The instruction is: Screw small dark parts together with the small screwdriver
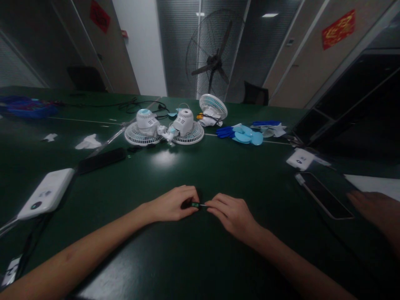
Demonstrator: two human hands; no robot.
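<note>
Over the green table, a small screwdriver (pixel 195 204) with a green-and-black handle and a thin metal shaft lies level between my two hands. My left hand (pixel 175 203) is closed round the handle end, which its fingers partly cover. From the other side, my right hand (pixel 229 212) pinches the far end of the shaft. The fingertips hide the tip, so I cannot tell whether anything sits on it. Both wrists rest low, close to the tabletop.
White fan heads (pixel 146 129) lie farther back, beside blue gloves (pixel 225 132) and light-blue fan blades (pixel 246 135). A white power bank (pixel 46 193) is at left near a black phone (pixel 102 161). Another phone (pixel 325 196) lies right, by another person's hand (pixel 373 208).
</note>
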